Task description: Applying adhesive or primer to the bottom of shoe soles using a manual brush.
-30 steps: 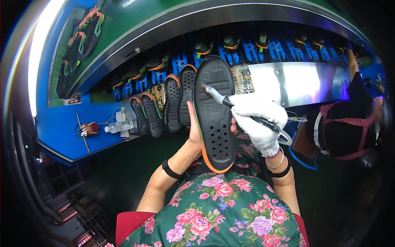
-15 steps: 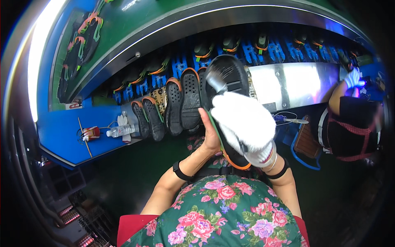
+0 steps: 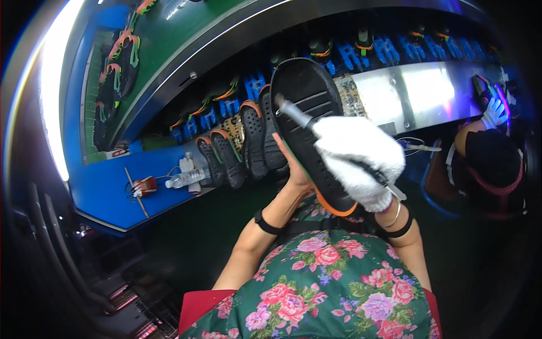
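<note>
My bare left hand (image 3: 298,172) grips a black shoe sole (image 3: 309,79) by its left side, thumb along the edge. The sole has an orange heel rim and a green side edge, and its ridged, dotted face is turned up towards me. In a white knit glove, my right hand (image 3: 361,148) is closed around a brush (image 3: 296,114) with a pale ferrule. Its bristles are by the sole's left edge, near the upper end; whether they touch is unclear. Left of the held sole, several similar soles (image 3: 230,161) lean side by side against the bench.
On the blue bench (image 3: 101,186) at left are a plastic bottle (image 3: 186,178), a white glove, a small red container (image 3: 145,185) and a thin stick. Blue holders (image 3: 387,51) carry shoe parts along the conveyor. A metal plate (image 3: 420,93) lies right. A co-worker's blue-gloved hand (image 3: 494,113) is far right.
The brush has moved from the sole's middle to its left edge. The view has shifted, so the bench and the leaning soles appear further right. My left hand keeps its grip.
</note>
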The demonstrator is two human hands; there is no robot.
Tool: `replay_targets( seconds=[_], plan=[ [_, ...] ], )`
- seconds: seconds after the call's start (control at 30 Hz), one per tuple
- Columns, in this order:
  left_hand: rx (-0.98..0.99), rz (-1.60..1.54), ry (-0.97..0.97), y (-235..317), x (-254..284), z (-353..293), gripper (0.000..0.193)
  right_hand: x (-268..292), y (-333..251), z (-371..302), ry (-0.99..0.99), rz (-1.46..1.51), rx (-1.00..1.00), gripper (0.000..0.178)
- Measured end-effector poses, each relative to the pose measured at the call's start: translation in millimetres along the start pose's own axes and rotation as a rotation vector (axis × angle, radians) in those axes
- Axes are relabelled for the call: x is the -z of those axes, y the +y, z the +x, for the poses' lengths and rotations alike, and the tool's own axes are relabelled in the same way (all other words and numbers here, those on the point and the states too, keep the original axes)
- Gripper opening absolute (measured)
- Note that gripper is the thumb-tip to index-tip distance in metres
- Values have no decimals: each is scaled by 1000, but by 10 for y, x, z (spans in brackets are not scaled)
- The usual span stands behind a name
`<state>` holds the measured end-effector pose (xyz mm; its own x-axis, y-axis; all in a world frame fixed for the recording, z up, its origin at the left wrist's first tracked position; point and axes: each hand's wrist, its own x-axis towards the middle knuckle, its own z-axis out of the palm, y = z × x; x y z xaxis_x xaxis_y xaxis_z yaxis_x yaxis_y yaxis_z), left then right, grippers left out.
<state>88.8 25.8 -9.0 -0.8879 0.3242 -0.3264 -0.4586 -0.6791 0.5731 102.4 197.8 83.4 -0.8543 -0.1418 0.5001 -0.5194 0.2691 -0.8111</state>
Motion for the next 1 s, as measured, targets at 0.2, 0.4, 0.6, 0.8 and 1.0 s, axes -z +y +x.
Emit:
replay_targets(
  seconds=[0.2,0.4,0.6,0.8,1.0],
  plan=[
    [46,-216,-359,-210,400,89,99,-76,-118,60,-29,-107,160,35],
    [67,-83,-25,-108,53,63,101,-26,123,-107,95,203,-21,38],
    [132,-216,-244,-38,506,86,101,-62,41,-38,-79,13,194,35],
    [154,-206,-115,38,446,89,112,-17,65,-49,-98,48,76,32],
    [219,-474,-353,58,281,78,139,-63,10,-182,-123,364,-162,33]
  ],
)
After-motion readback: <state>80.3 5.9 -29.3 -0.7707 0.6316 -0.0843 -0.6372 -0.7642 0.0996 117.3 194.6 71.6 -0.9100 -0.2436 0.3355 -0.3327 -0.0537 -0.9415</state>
